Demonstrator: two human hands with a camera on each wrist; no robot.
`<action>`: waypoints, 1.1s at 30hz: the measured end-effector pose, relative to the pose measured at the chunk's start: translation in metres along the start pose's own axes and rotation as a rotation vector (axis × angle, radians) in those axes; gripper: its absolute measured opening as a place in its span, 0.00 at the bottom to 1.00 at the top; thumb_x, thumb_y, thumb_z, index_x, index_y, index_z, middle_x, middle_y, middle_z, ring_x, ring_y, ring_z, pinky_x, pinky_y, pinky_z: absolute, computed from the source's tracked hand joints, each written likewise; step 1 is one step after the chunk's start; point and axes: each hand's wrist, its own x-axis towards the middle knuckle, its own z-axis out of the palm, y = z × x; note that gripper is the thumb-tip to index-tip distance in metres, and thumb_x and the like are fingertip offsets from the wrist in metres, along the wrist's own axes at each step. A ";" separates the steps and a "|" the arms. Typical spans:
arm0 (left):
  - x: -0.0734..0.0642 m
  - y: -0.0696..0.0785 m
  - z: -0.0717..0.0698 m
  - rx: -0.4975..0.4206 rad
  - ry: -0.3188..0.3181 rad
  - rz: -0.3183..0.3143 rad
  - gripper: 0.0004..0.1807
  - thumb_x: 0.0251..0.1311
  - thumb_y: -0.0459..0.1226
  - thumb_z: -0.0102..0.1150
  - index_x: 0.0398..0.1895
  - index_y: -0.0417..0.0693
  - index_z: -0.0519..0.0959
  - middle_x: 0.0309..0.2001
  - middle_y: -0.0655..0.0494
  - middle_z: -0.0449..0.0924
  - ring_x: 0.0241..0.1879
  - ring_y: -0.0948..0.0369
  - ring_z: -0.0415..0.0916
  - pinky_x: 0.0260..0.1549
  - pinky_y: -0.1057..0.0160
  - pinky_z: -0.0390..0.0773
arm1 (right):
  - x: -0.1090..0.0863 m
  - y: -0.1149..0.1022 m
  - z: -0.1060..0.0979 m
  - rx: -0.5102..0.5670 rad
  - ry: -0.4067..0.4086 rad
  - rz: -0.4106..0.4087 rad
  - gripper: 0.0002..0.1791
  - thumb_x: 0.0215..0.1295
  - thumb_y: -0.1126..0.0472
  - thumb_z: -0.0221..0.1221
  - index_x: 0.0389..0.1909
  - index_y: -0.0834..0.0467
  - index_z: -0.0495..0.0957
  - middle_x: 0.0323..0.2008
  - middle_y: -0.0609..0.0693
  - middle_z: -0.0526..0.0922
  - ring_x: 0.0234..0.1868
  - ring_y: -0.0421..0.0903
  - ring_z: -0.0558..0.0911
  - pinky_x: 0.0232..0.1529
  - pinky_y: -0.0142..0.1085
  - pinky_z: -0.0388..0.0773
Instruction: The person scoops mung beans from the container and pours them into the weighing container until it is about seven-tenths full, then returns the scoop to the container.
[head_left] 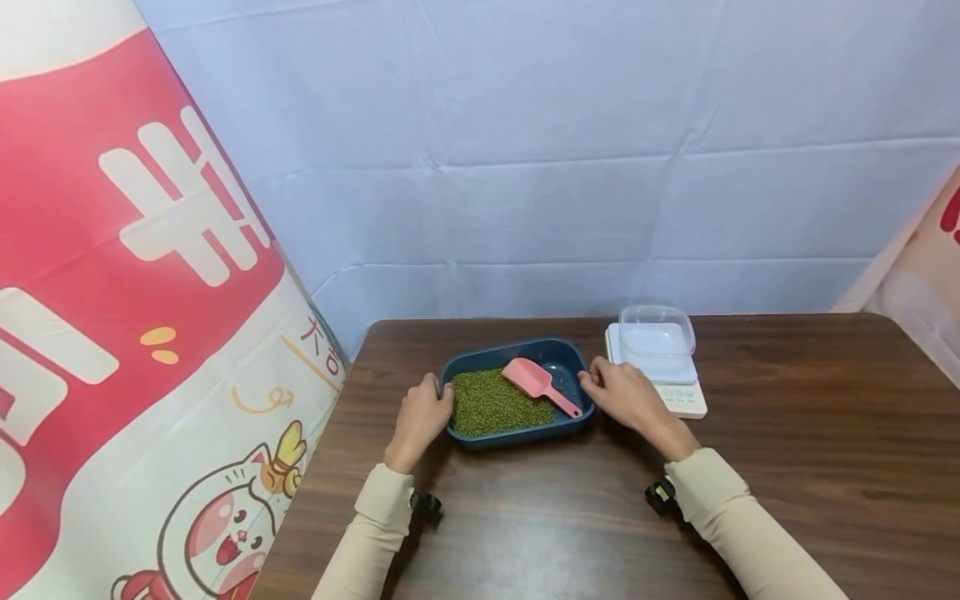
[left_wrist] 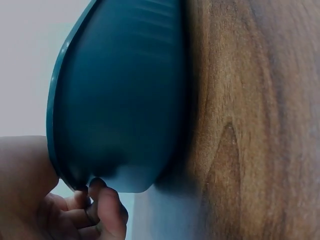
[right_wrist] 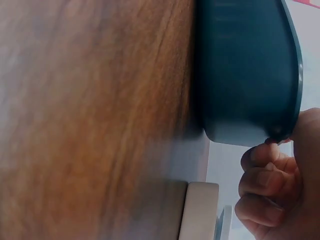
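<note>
A dark blue rectangular tub [head_left: 517, 435] stands on the wooden table, holding a heap of small green beans [head_left: 495, 403], likely mung beans by their look. Across the beans lies a pink scoop [head_left: 534, 380], its handle pointing to the near right corner. My left hand [head_left: 422, 417] grips the tub's left rim, thumb over the edge and fingers curled beneath the lip [left_wrist: 75, 186]. At the opposite end my right hand [head_left: 624, 395] pinches the right rim the same way, its curled fingers [right_wrist: 265, 182] under the lip.
Just right of the tub, close to my right hand, sits a white kitchen scale [head_left: 684, 400] with a clear plastic container [head_left: 657, 332] on its platform. The brown table [head_left: 525, 517] ends at a pale cloth backdrop [head_left: 555, 208]. A printed banner [head_left: 135, 275] hangs along the left.
</note>
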 end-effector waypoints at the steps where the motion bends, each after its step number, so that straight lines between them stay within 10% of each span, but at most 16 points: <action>1: 0.000 0.000 0.000 0.002 -0.004 -0.003 0.19 0.81 0.44 0.49 0.29 0.48 0.64 0.20 0.56 0.61 0.17 0.59 0.60 0.21 0.61 0.63 | 0.000 0.000 0.000 -0.002 -0.002 0.001 0.17 0.77 0.55 0.57 0.25 0.54 0.70 0.17 0.46 0.68 0.19 0.42 0.67 0.26 0.37 0.63; 33: -0.011 0.002 0.004 -0.038 -0.125 0.015 0.18 0.83 0.46 0.44 0.33 0.48 0.70 0.22 0.52 0.71 0.17 0.57 0.74 0.20 0.58 0.75 | -0.031 -0.003 -0.011 -0.028 -0.055 0.041 0.18 0.77 0.56 0.56 0.23 0.53 0.68 0.17 0.47 0.66 0.18 0.43 0.67 0.26 0.37 0.63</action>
